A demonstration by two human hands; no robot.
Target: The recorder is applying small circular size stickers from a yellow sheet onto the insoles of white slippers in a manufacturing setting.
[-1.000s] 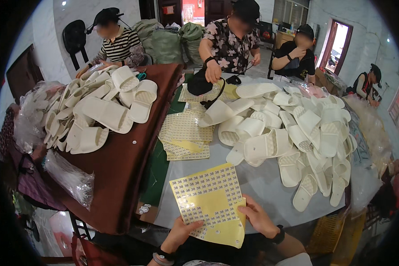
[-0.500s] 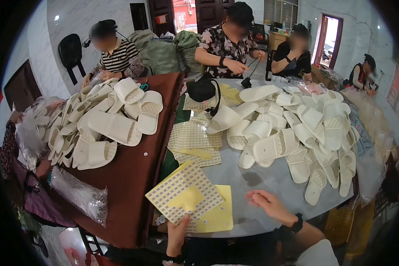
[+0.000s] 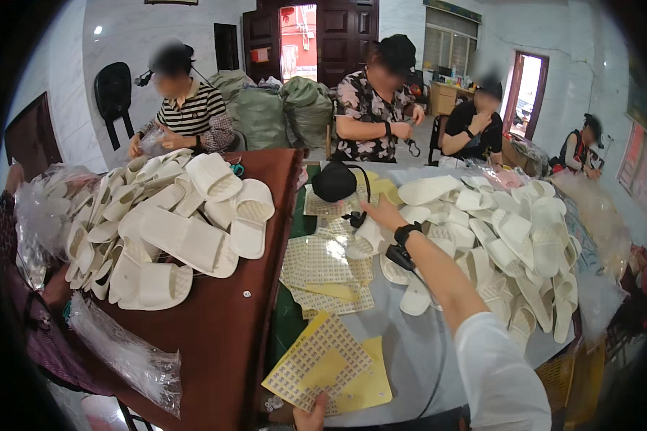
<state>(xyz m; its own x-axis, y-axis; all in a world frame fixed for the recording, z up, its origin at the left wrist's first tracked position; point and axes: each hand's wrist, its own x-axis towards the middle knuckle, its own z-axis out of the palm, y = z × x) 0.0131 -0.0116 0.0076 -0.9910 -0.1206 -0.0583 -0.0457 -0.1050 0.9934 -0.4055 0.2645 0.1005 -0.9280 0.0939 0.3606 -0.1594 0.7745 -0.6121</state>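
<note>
My left hand (image 3: 311, 414) grips the lower edge of a yellow sticker sheet (image 3: 320, 359), printed with rows of small labels and with a bare patch in its middle. Beneath it lies another yellow sheet (image 3: 372, 384). My right arm stretches across the grey table. At its end, my right hand (image 3: 382, 213) is beside a black cap (image 3: 334, 181), fingers closed around what looks like its black strap (image 3: 355, 218); the grip is partly hidden. A small black device (image 3: 400, 256) with a cable sits under my right forearm. More sticker sheets (image 3: 316, 260) lie left of my hand.
White slippers (image 3: 514, 230) heap on the grey table; another slipper pile (image 3: 187, 237) covers the brown table (image 3: 223, 323) at left. Clear plastic bags (image 3: 126, 352) lie there. Several people sit or stand around, one facing me (image 3: 370, 108). Green sacks (image 3: 305, 111) stand behind.
My right hand has reached forward and left from the near table to the cap's strap. The black device and cable now lie across the slippers. The person facing me has drawn their hands back.
</note>
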